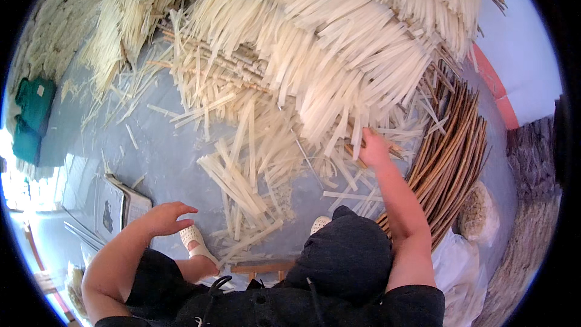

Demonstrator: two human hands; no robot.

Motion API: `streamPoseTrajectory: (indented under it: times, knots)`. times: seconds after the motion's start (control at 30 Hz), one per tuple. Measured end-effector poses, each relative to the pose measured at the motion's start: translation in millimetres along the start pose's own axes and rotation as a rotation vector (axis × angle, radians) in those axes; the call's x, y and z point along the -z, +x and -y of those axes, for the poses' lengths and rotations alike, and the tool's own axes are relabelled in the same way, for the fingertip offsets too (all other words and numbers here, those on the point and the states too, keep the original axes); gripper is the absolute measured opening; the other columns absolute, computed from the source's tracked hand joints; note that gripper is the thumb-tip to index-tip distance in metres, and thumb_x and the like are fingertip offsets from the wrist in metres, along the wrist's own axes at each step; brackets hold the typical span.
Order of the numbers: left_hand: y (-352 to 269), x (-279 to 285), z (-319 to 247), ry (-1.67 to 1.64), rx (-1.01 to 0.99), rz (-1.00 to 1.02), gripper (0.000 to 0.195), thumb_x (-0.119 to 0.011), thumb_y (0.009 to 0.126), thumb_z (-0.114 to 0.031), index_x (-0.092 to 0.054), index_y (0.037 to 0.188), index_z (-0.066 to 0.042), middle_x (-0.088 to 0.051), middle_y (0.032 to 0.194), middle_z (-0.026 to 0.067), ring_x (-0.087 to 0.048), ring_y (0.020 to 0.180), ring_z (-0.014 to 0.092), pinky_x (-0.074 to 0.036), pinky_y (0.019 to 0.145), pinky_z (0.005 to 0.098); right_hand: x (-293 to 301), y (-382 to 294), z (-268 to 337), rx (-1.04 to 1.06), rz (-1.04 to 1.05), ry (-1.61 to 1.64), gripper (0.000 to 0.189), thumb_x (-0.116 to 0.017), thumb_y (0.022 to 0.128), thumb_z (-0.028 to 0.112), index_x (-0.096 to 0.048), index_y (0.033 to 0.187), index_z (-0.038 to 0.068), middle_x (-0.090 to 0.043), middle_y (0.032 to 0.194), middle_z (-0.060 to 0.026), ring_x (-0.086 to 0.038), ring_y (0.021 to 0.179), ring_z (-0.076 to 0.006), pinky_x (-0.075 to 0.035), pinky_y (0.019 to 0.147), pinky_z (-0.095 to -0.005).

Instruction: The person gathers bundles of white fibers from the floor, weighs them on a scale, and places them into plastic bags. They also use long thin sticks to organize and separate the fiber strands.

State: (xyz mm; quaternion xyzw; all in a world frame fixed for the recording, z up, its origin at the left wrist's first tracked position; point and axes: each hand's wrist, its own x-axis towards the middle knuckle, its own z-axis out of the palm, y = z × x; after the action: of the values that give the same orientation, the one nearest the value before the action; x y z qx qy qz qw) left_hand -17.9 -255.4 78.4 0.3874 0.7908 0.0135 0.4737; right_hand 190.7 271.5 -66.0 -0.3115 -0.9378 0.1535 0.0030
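My left hand (170, 218) hovers over my left knee with thumb and fingers apart, holding nothing. My right hand (376, 147) reaches forward to the near right edge of a big heap of flat, pale dried noodle strips (345, 50). Its fingers curl out of sight beside the hanging strips, at the end of a brown wooden stick (356, 156); whether they grip stick or strips cannot be told. The heaped strips hang in overlapping rows over sticks. Between my feet and the heap lie loose strips (236, 181), and a thin metal rod (305, 152) slants across them.
Long bare sticks (454, 145) form a bundle at my right, next to plastic bags (458, 272). At left are a worn metal-like container (122, 204) and green cloth (34, 113). A second strip heap (131, 22) stands far left. A wooden stool edge (263, 267) shows below me.
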Motion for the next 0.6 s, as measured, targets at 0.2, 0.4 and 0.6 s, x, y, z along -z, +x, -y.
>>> streamPoseTrajectory:
  times: [0.2,0.4,0.6]
  knots:
    - [9,1,-9,0.01,-0.055,-0.032,0.04,-0.057,0.091,-0.034,-0.057,0.127,-0.016,-0.059,0.119,0.0153,-0.056,0.11,0.033,-0.045,0.094,0.0412,-33,-29,9,-0.051,0.093,0.06,0.046,-0.069,0.072,0.033,-0.058,0.109,0.008,-0.067,0.087,-0.0173,-0.064,0.083,-0.038,-0.05,0.074,-0.0438]
    - [12,-2,-4,0.079,-0.066,-0.035,0.041,-0.057,0.091,-0.036,-0.057,0.127,-0.017,-0.059,0.12,0.0153,-0.057,0.109,0.033,-0.046,0.093,0.0419,26,-7,19,-0.028,0.269,0.263,0.034,-0.069,0.068,0.028,-0.067,0.094,0.007,-0.067,0.087,-0.0192,-0.064,0.083,-0.0412,-0.051,0.074,-0.0471]
    - [45,7,1,-0.061,-0.136,-0.127,0.035,-0.057,0.091,-0.033,-0.062,0.121,-0.015,-0.062,0.115,0.0151,-0.059,0.106,0.032,-0.047,0.091,0.0407,-14,-34,25,0.051,0.143,0.177,0.041,-0.068,0.069,0.023,-0.063,0.105,0.004,-0.066,0.092,-0.0232,-0.063,0.086,-0.0421,-0.051,0.076,-0.046]
